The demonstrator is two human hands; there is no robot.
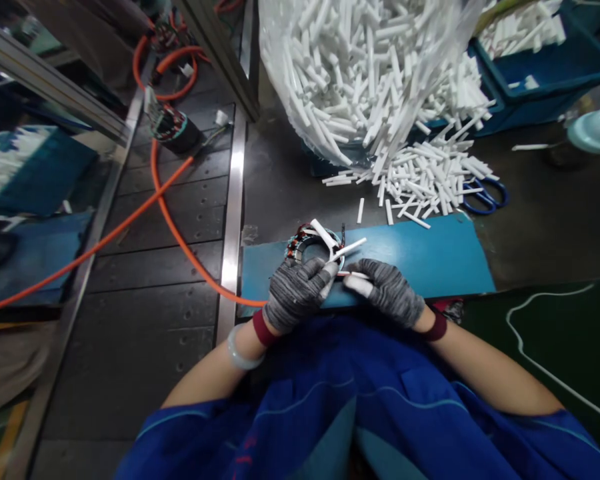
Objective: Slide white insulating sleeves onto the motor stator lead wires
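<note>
A blue jacket (pixel 315 407) fronts a blue mat (pixel 420 250). There, the left hand (pixel 297 293) has its fingers curled round a wound ring (pixel 295 248); the right hand (pixel 393 290) pinches a slim white tube (pixel 360 275), which slack gloved fingers might drop.

The gloves (pixel 296 291) look like rough, matt knitted cloth, the overalls (pixel 320 373) smoother matt cloth. The tubes (pixel 423 179) look like smooth, dull plastic; the bag (pixel 283 83) is glossy, crinkled plastic film. The ring (pixel 293 248) has a smooth inner wall and a rougher, wire-wound rim. The bins (pixel 535 110) are smooth plastic, the mat (pixel 430 257) smooth with a sheen, the rail (pixel 235 180) shiny metal.
</note>
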